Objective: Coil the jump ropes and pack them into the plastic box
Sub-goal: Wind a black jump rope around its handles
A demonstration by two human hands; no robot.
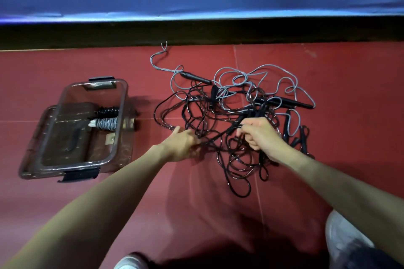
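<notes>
The left hand (182, 144) covers the stretch of black rope (209, 140) beneath its fingers, so how it grips there cannot be told. The right hand (261, 135) hides the rope end it pinches. In the tangle (238, 102) black and grey ropes cross so densely that their number is unclear. The plastic box (119, 120) is tinted; what seems to be its lid (37, 135) underneath shows only dimly. Both shoes (343, 240) are cut off by the bottom edge.

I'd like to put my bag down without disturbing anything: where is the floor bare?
Bare mat lies between the plastic box and the rope tangle, and right of the tangle. Both hands, left hand and right hand, crowd the tangle.
</notes>
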